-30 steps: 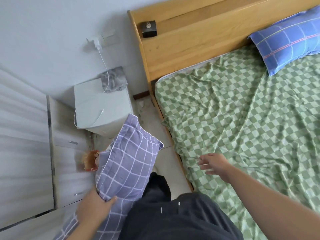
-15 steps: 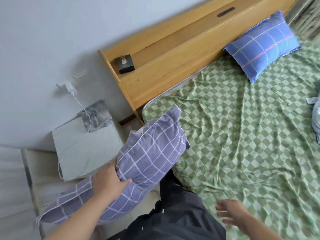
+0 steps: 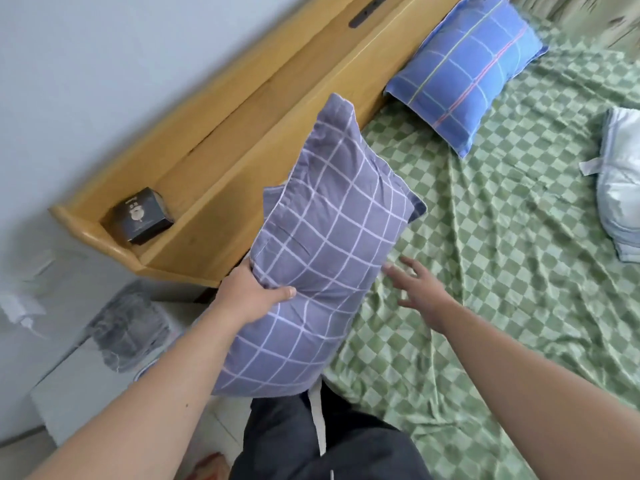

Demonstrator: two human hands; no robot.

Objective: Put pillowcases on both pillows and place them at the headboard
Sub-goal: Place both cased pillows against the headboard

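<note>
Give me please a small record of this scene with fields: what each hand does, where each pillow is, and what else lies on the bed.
left hand: grips the purple grid pillow, lifted over the bed edge
right hand: open, fingers spread, next to that pillow, holds nothing
blue pillow: lies on the green checked sheet against the headboard
other item on bed: white bundle at right edge
headboard shelf: small black box

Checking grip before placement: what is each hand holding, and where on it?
The left hand grips the grey-purple checked pillow at its left side edge. The right hand, fingers spread, holds nothing.
</note>
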